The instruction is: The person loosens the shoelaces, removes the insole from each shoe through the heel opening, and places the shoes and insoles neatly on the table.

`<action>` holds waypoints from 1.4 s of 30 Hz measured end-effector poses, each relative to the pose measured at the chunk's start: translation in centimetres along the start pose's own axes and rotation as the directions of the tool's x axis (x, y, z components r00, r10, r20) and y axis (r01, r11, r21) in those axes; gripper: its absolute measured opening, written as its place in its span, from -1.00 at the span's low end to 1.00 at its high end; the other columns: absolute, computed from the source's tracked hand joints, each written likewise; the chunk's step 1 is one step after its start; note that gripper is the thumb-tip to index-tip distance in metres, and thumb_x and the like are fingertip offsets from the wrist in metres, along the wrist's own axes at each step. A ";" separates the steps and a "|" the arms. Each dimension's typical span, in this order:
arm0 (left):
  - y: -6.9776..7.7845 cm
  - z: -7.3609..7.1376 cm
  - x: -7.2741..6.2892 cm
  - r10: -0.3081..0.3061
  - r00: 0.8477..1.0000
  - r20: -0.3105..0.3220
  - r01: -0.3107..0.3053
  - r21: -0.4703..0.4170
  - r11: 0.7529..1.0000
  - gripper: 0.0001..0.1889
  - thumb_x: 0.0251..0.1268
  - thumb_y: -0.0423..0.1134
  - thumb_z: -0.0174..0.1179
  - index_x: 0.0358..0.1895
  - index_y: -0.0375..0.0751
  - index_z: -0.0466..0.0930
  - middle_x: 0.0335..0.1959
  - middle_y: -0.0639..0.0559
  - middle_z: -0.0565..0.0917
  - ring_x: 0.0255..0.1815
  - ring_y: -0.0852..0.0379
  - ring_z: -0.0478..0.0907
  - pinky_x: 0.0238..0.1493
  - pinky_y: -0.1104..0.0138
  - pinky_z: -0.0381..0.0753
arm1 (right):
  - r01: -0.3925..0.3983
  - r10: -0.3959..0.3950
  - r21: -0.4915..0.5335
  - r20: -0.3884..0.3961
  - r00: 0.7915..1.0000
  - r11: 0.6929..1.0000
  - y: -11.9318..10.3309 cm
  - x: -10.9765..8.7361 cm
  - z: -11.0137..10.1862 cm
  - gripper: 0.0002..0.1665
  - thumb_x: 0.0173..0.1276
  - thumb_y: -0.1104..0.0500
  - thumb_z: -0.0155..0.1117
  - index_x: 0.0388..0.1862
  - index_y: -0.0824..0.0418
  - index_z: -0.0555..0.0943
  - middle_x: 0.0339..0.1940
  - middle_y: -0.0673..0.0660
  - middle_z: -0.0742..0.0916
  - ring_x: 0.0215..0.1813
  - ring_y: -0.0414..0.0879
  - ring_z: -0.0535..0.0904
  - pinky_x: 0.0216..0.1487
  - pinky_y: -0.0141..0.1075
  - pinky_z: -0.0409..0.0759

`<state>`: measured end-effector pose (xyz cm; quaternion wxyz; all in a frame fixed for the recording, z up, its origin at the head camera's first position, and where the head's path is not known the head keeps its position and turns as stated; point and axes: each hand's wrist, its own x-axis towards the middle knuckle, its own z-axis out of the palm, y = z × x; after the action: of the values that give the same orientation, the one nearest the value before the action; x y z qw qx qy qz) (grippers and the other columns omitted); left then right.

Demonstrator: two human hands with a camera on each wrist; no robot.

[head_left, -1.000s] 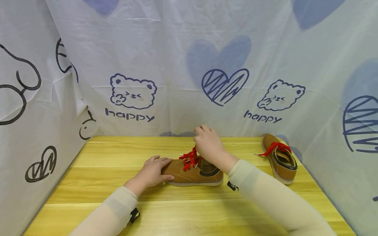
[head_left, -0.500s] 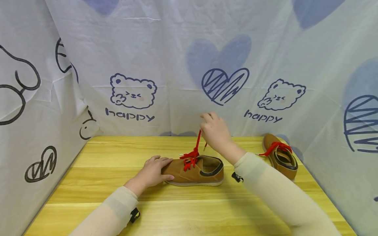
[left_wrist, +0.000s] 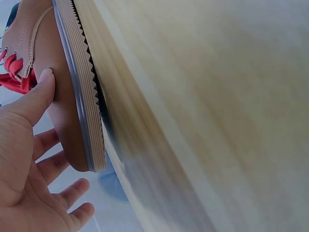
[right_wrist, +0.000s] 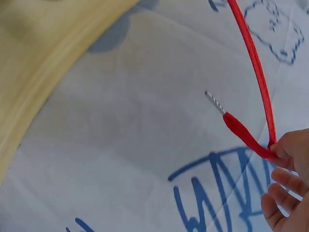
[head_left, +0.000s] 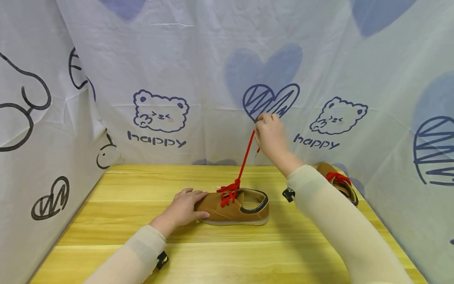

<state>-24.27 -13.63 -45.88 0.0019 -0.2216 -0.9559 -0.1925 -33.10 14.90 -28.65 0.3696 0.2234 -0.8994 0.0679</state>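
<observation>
A brown leather shoe stands on the table, its toe to the left and its red laces knotted over the tongue. My left hand grips the toe; in the left wrist view the thumb lies on one side of the brown upper and fingers pass behind it. Raised above the table's back edge, my right hand pinches a red shoelace. The lace runs taut down to the knot. In the right wrist view, its short free end with a metal tip sticks out past the thumb.
The matching brown shoe with red laces stands at the back right, partly hidden by the right sleeve. A white printed cloth hangs behind and at both sides of the wooden table.
My right hand has risen up and to the right, drawing the lace out long and straight from the knot. The left hand and the gripped shoe have stayed in place.
</observation>
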 end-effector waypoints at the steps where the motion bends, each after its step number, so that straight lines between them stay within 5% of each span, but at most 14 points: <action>1: 0.0 0.0 0.0 0.001 1.000 -0.001 -0.001 0.004 1.000 -0.21 0.15 0.15 0.41 0.41 -0.14 0.46 0.36 -0.13 0.51 0.42 -0.38 0.26 0.41 -0.23 0.16 | -0.022 0.022 -0.004 -0.008 1.000 1.000 0.4 0.3 -0.1 -0.85 0.35 0.31 0.29 -0.35 0.40 0.72 -0.03 0.27 0.68 -0.05 0.22 0.53 -0.03 0.00 0.59; 8: 0.3 -0.2 -0.2 0.003 1.000 -0.008 -0.003 0.012 1.000 -0.23 0.16 0.14 0.41 0.40 -0.17 0.47 0.35 -0.15 0.52 0.41 -0.38 0.27 0.40 -0.23 0.17 | -0.221 0.221 0.011 0.036 0.975 0.975 2.7 1.3 -0.3 -0.80 0.41 0.24 0.24 -0.30 0.38 0.68 -0.05 0.28 0.63 0.00 0.22 0.46 0.04 0.03 0.51; 12: 0.3 -0.3 -0.2 0.001 1.000 -0.007 -0.001 0.010 1.000 -0.23 0.16 0.13 0.41 0.40 -0.18 0.47 0.34 -0.16 0.52 0.41 -0.38 0.27 0.41 -0.23 0.16 | -0.248 0.247 -0.002 0.097 0.964 0.969 3.2 0.6 0.0 -0.77 0.43 0.18 0.24 -0.31 0.34 0.68 -0.05 0.27 0.64 -0.02 0.21 0.47 0.00 0.04 0.50; 18: 0.2 -0.3 -0.3 0.004 1.000 -0.010 -0.004 0.010 1.000 -0.23 0.15 0.13 0.42 0.39 -0.17 0.48 0.34 -0.16 0.52 0.41 -0.39 0.28 0.40 -0.23 0.17 | -0.194 0.192 -0.002 0.174 0.966 0.981 2.9 -1.3 1.6 -0.76 0.43 0.15 0.25 -0.32 0.30 0.70 -0.05 0.25 0.65 0.01 0.21 0.48 0.09 0.03 0.48; 28: 0.2 -0.1 -0.3 0.012 1.000 -0.013 -0.012 0.009 1.000 -0.23 0.14 0.13 0.42 0.39 -0.18 0.48 0.34 -0.17 0.53 0.39 -0.41 0.28 0.37 -0.27 0.18 | -0.103 0.110 -0.039 0.361 0.926 0.994 0.5 -4.8 4.4 -0.80 0.40 0.12 0.29 -0.30 0.23 0.73 -0.04 0.21 0.66 0.00 0.14 0.50 -0.03 -0.03 0.59; 38: 0.2 -0.1 -0.2 -0.001 1.000 -0.008 0.002 0.010 1.000 -0.22 0.16 0.14 0.41 0.40 -0.16 0.47 0.35 -0.13 0.52 0.41 -0.38 0.27 0.40 -0.24 0.16 | 0.081 -0.086 0.029 0.372 0.924 0.996 -4.1 -6.1 4.4 -0.87 0.36 0.11 0.35 -0.32 0.13 0.72 -0.03 0.13 0.67 0.01 0.07 0.52 -0.02 -0.12 0.62; 42: 0.2 -0.1 -0.2 -0.002 1.000 -0.006 0.002 0.015 1.000 -0.22 0.16 0.16 0.40 0.40 -0.16 0.47 0.34 -0.13 0.53 0.41 -0.38 0.28 0.39 -0.24 0.17 | 0.137 -0.147 0.054 0.391 0.908 0.989 -5.8 -6.6 4.3 -0.87 0.36 0.06 0.38 -0.30 0.10 0.74 -0.01 0.11 0.67 0.01 0.05 0.52 -0.01 -0.14 0.60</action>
<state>-24.05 -13.57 -45.75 0.0061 -0.2201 -0.9575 -0.1861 -29.00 10.81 -36.58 0.1822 0.3020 -0.9357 0.0059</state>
